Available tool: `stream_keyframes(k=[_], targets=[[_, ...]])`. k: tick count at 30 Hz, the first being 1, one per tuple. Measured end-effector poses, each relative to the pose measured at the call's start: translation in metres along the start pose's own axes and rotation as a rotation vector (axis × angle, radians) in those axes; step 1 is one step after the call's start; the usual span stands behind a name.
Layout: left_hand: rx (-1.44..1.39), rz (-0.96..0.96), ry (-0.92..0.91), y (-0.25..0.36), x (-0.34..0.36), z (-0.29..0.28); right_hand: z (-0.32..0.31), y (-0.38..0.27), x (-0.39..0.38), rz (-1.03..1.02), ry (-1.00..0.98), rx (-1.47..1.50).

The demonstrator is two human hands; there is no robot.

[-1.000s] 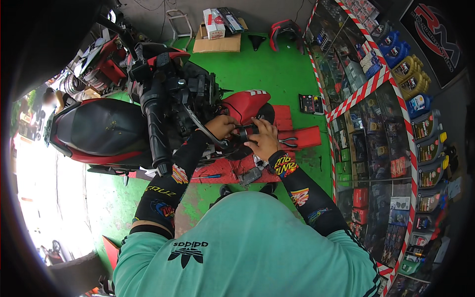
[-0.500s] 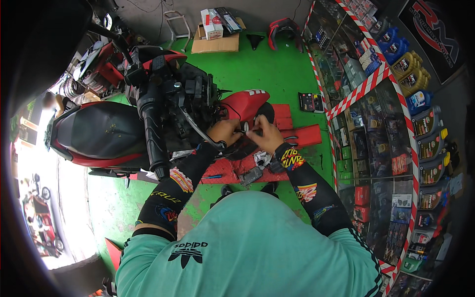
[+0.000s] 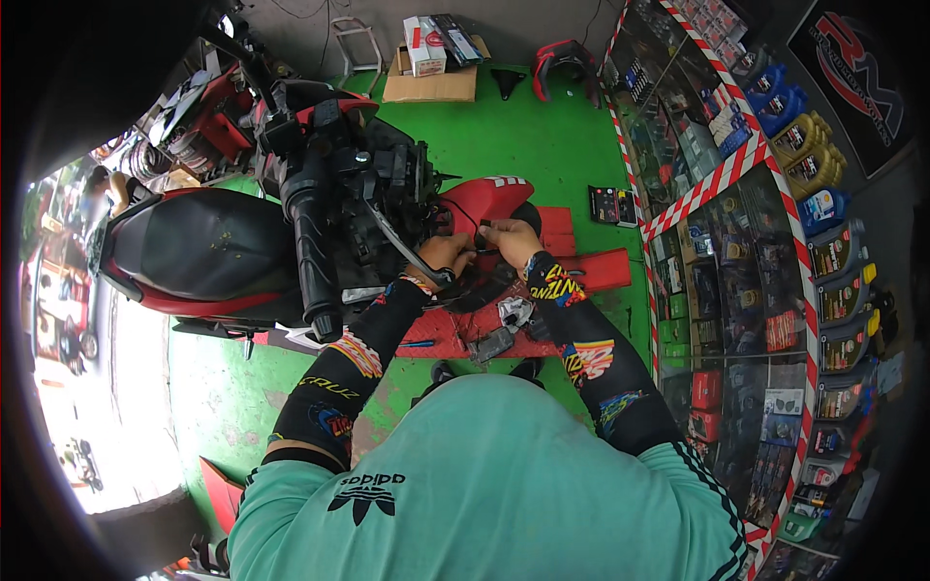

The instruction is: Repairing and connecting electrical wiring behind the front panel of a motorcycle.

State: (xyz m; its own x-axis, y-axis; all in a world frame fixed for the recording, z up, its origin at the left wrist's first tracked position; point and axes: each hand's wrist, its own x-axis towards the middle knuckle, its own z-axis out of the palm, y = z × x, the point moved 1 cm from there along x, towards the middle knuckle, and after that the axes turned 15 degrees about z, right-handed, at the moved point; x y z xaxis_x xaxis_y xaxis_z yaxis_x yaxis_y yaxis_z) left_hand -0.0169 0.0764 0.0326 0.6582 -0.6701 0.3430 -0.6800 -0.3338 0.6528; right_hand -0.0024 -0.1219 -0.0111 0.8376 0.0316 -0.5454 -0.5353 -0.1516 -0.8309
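A motorcycle stands side-on ahead of me, with a black seat (image 3: 194,244), a black handlebar grip (image 3: 312,252) and a red front fender (image 3: 492,197). Both my hands work close together behind that fender. A thin black wire (image 3: 463,210) arcs over to the fingertips of my right hand (image 3: 515,240), which pinch its dark end. My left hand (image 3: 446,254) reaches in beneath the brake lever (image 3: 387,237), its fingers closed at the wiring; what they hold is hidden.
A red platform (image 3: 446,329) under the bike carries a grey box-shaped part (image 3: 491,344) and a blue-handled tool (image 3: 418,344). Glass display cases (image 3: 736,261) with striped edges line the right. A black tool case (image 3: 612,205) lies on the green floor. Cardboard boxes (image 3: 426,87) sit at the back.
My right hand has shifted slightly left and up. A small white piece seen between my fingers no longer shows, and the arc of black wire now stands out. The view has moved slightly.
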Motion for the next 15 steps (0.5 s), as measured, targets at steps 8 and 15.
stream_keyframes(k=[8, 15], targets=[[0.063, -0.009, -0.06, -0.01, 0.009, 0.001, -0.005, 0.005, -0.072, -0.404, 0.286, -0.425], [-0.201, 0.028, -0.253, -0.019, 0.019, -0.005, -0.001, 0.035, -0.099, -0.464, 0.376, -0.467]])
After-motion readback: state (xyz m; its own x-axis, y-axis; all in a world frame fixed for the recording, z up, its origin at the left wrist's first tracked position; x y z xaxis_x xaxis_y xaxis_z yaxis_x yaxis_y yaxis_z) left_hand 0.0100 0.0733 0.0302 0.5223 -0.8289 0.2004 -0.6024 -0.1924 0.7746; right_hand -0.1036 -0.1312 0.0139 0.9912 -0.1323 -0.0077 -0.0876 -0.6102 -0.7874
